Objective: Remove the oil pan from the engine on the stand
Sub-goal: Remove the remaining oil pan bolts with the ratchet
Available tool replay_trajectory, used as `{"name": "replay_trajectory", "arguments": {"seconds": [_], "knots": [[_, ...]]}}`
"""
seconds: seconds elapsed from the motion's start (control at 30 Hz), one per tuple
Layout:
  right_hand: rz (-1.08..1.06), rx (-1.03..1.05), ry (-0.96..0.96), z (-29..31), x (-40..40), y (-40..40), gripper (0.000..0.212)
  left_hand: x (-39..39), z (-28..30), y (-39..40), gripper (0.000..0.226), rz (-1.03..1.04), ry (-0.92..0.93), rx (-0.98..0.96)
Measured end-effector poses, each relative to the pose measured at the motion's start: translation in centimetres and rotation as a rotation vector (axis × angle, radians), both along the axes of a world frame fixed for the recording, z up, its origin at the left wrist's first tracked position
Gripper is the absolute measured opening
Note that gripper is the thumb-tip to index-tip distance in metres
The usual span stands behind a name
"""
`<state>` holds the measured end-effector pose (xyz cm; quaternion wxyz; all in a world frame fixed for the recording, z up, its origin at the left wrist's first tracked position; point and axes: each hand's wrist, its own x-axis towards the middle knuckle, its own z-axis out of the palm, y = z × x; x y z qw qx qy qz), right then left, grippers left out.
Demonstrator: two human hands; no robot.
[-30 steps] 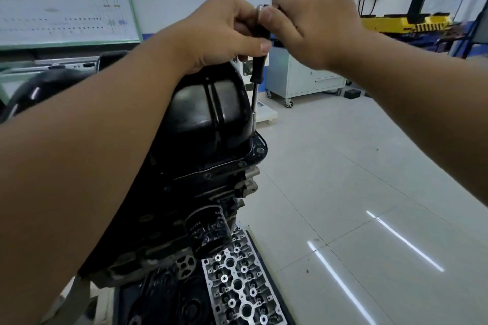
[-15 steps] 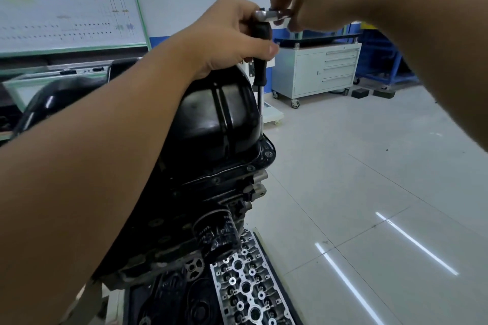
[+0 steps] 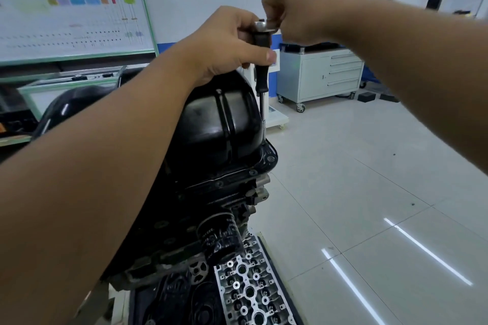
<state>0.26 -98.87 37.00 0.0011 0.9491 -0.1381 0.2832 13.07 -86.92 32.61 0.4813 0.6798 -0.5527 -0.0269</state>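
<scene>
While 2 hands (image 3: 227, 42) (image 3: 295, 8) grip 1 driver (image 3: 262, 66), 1 oil pan (image 3: 219, 124), 1 filter (image 3: 220, 239).

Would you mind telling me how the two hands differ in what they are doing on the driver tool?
The left hand wraps the black handle of the driver; the right hand pinches the small metal piece at its top. The left hand sits lower, just above the oil pan; the right hand is higher. Both grip the same upright tool.

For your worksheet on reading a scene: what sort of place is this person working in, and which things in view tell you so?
Probably an automotive training workshop: an engine with its black oil pan uppermost, a cylinder head lying below, a wheeled tool cabinet, and a large wall chart.
</scene>
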Motion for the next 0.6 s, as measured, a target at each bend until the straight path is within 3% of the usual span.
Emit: {"name": "replay_trajectory", "arguments": {"seconds": [0.1, 0.27, 0.43, 0.6], "knots": [[-0.01, -0.038, 0.005, 0.1, 0.2, 0.4, 0.009, 0.2, -0.2, -0.4, 0.048, 0.067, -0.016, -0.038], [0.138, 0.315, 0.24, 2.7, -0.8, -0.6, 0.016, 0.4, 0.6, -1.4, 0.037, 0.136, -0.035, 0.038], [0.124, -0.02, 0.268, 2.9, 1.3, -2.6, 0.012, 1.8, 2.0, 0.0, 0.03, -0.017, -0.037, 0.268], [0.133, -0.093, 0.326, 4.0, 1.7, -2.6, 0.015, 0.9, 2.1, 0.5, 0.03, -0.017, -0.016, 0.283]]}}
